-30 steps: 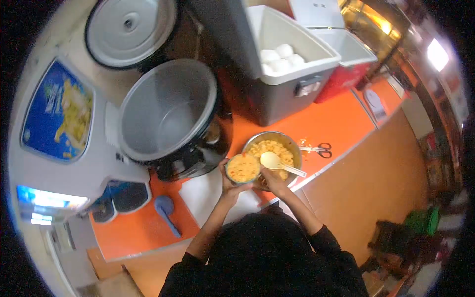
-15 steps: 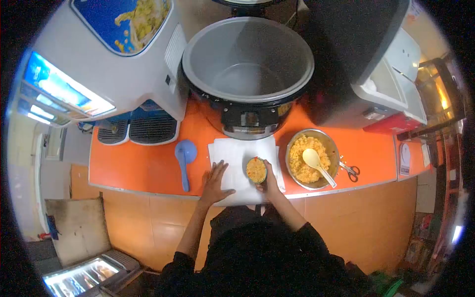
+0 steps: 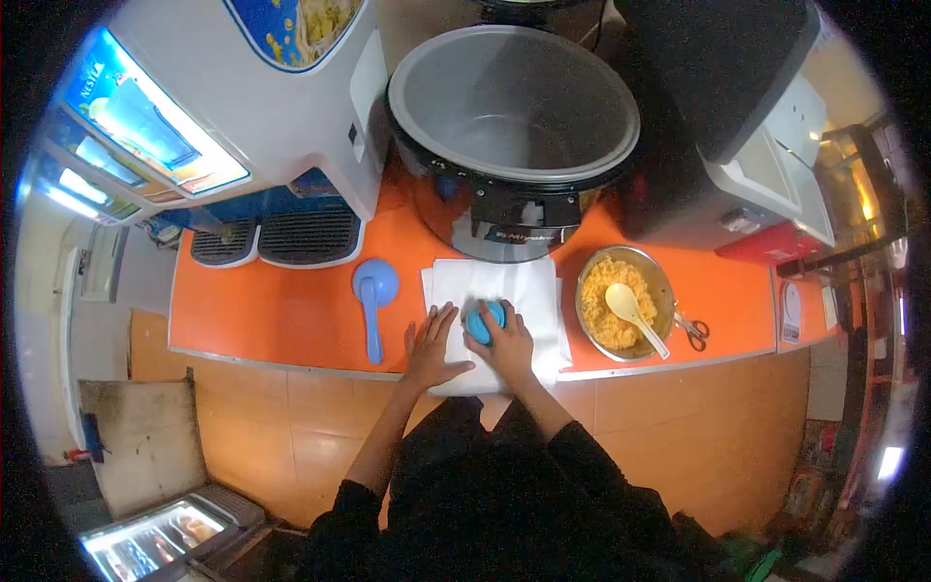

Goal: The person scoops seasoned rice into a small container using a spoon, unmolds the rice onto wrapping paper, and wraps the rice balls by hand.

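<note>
My right hand point(image 3: 506, 347) is wrapped round a small blue cup point(image 3: 485, 322), which stands upside down on white paper sheets point(image 3: 499, 281); what is under it is hidden. My left hand point(image 3: 430, 356) lies spread on the left part of the paper. To the right is a metal bowl point(image 3: 665, 291) of yellow rice point(image 3: 603, 308), with a cream spoon point(image 3: 626, 303) resting in it. A blue ladle point(image 3: 374, 301) lies left of the paper.
Behind the paper stands a large open cooker pot point(image 3: 504, 107). A drink machine point(image 3: 281, 126) is at the left. Scissors point(image 3: 695, 332) lie right of the bowl, and a dark cool box point(image 3: 669, 194) stands behind it. The orange counter point(image 3: 272, 320) ends near my body.
The cup was upright with rice showing at its top and is now turned over onto the paper. My left hand still lies flat; the view has swung to face the counter.
</note>
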A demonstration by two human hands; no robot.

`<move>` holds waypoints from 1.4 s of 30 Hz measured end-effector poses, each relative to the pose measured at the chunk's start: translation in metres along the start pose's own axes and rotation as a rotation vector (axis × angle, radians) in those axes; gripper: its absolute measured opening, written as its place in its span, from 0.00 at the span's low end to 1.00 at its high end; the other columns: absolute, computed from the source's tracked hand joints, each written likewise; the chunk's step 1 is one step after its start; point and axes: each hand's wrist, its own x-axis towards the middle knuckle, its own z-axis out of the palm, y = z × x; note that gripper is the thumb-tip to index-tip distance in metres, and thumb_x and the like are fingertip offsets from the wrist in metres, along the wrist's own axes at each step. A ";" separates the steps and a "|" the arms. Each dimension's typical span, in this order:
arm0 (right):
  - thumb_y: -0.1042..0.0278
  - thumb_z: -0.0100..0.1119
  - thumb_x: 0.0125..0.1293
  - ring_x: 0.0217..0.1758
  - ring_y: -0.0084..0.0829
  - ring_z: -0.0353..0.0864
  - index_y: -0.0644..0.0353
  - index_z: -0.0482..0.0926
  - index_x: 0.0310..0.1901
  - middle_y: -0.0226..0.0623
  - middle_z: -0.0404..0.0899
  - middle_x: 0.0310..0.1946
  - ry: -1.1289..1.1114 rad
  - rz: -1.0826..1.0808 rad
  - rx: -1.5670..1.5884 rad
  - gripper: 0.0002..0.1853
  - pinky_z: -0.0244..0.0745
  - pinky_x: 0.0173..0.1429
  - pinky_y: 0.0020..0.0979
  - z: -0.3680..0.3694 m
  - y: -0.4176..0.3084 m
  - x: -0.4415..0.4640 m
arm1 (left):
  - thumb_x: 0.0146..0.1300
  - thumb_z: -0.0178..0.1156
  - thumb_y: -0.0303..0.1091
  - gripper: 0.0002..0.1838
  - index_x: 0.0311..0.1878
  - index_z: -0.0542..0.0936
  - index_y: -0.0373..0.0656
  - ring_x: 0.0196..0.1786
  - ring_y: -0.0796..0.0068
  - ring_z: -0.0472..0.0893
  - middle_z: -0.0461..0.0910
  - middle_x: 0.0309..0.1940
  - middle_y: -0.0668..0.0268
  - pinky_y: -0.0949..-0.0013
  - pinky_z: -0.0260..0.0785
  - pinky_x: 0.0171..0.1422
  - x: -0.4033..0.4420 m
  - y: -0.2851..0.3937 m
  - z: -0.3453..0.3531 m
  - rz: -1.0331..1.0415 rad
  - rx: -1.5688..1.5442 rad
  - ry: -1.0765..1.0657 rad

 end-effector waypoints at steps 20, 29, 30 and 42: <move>0.42 0.65 0.54 0.50 0.56 0.70 0.62 0.68 0.61 0.58 0.71 0.50 0.514 0.514 -0.427 0.40 0.66 0.54 0.50 -0.113 0.117 -0.010 | 0.55 0.65 0.51 0.30 0.56 0.72 0.43 0.72 0.57 0.61 0.68 0.60 0.57 0.53 0.55 0.72 -0.043 -0.003 0.010 0.468 -0.058 -0.075; 0.42 0.63 0.57 0.50 0.53 0.69 0.64 0.71 0.52 0.53 0.70 0.48 0.036 0.111 0.057 0.32 0.65 0.52 0.49 -0.023 0.057 -0.053 | 0.56 0.65 0.46 0.24 0.54 0.74 0.48 0.68 0.59 0.66 0.72 0.56 0.63 0.53 0.58 0.70 -0.040 -0.003 0.007 0.467 -0.043 -0.069; 0.42 0.61 0.60 0.48 0.51 0.70 0.64 0.71 0.49 0.51 0.70 0.46 0.058 -0.073 -0.101 0.30 0.66 0.48 0.47 -0.037 0.028 -0.054 | 0.56 0.65 0.45 0.23 0.53 0.75 0.49 0.68 0.59 0.68 0.72 0.56 0.63 0.53 0.59 0.69 -0.041 -0.003 0.008 0.445 -0.061 -0.078; 0.54 0.66 0.56 0.46 0.43 0.67 0.57 0.75 0.46 0.38 0.70 0.44 -0.138 0.011 0.086 0.21 0.63 0.50 0.42 -0.034 0.053 -0.072 | 0.58 0.65 0.42 0.18 0.52 0.80 0.49 0.64 0.59 0.72 0.73 0.60 0.61 0.56 0.64 0.67 -0.039 -0.019 0.017 0.439 -0.219 -0.051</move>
